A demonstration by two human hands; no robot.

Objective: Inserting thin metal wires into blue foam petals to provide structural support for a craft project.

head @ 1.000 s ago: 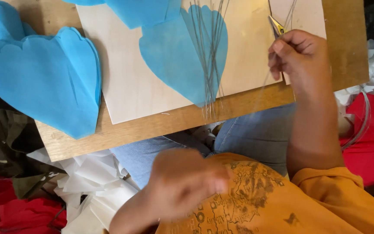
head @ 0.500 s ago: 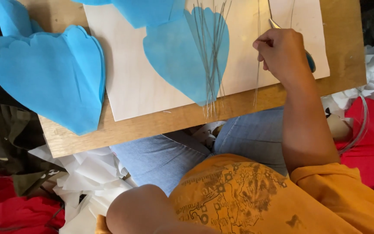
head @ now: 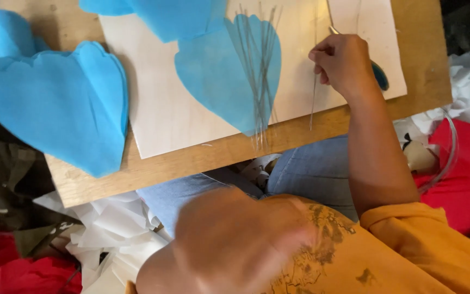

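**Single wire pinched over the pale sheet**

Thin wire (head: 313, 100) running near-vertical, top end nipped in right hand (head: 344, 64), lower end over the wooden board (head: 153, 169). Wire bundle (head: 257, 81) just left, lying on a blue paper petal (head: 218, 81). Left hand (head: 235, 239) blurred at the lap, well apart; grip impossible to tell. Teal-handled tool (head: 379, 76) mostly hidden behind the right hand.

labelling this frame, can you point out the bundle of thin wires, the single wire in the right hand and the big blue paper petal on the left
bundle of thin wires (head: 257, 81), head view, mid-length of the strands
single wire (head: 313, 106), head view, bare stretch below the fingers
right hand (head: 342, 62), head view, back of hand
big blue paper petal (head: 61, 103), head view, centre
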